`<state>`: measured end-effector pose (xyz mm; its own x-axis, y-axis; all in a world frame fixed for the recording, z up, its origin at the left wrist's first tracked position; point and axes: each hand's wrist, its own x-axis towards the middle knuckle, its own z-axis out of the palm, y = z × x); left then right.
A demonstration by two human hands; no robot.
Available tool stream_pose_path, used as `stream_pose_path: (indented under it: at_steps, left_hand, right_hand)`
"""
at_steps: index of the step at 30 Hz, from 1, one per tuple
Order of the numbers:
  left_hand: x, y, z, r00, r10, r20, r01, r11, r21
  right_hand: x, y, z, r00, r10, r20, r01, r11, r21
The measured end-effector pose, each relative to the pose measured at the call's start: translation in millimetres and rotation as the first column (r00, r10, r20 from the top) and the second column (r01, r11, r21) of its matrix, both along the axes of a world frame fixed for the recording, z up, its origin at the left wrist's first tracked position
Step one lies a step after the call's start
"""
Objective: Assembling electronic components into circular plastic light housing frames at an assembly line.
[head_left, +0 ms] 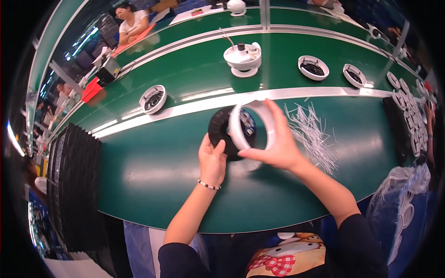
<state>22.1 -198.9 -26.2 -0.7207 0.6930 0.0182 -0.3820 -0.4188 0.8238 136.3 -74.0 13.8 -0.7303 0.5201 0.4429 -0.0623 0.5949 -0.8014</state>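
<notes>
Above the green bench, my left hand grips a black round housing by its near edge, thumb on top. A small circuit board with blue parts shows on its right side. My right hand is closed round a white plastic ring, thumb at the near rim and fingers over the far side. The ring is tilted on edge and partly covers the housing from my view; whether the two touch I cannot tell. To the right of my right hand lies a loose pile of thin white strips.
A belt beyond the metal rail carries white ring assemblies and a white bowl-shaped holder. Black trays are stacked at left. White rings fill the right end, near a plastic bag. A person sits across.
</notes>
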Motion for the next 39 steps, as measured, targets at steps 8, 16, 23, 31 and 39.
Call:
stream_pose_path:
  at_steps: [8, 16, 23, 31, 39]
  left_hand:
    - [-7, -21, 11, 0.781, -0.551, 0.295, 0.436, 0.818, 0.374]
    - [-9, -15, 10, 0.876, -0.358, 0.323, 0.33, 0.934, 0.14]
    - [-3, -14, 4, 0.849, -0.354, 0.393, 0.323, 0.935, 0.145]
    - [-1, -15, 0, 0.805, -0.401, 0.438, 0.288, 0.909, 0.302]
    - [-5, -9, 2, 0.871, -0.372, 0.322, 0.298, 0.92, 0.256]
  right_hand:
    - [-14, -26, -5, 0.992, 0.116, 0.053, -0.122, 0.984, 0.13]
    - [-18, -22, -6, 0.969, 0.24, 0.055, -0.241, 0.97, 0.015]
    - [-16, -22, -12, 0.944, 0.278, 0.178, -0.322, 0.895, 0.307]
    - [-18, -26, -15, 0.972, 0.174, 0.161, -0.205, 0.958, 0.201]
    - [-17, -44, -12, 0.978, 0.154, 0.141, -0.169, 0.98, 0.107]
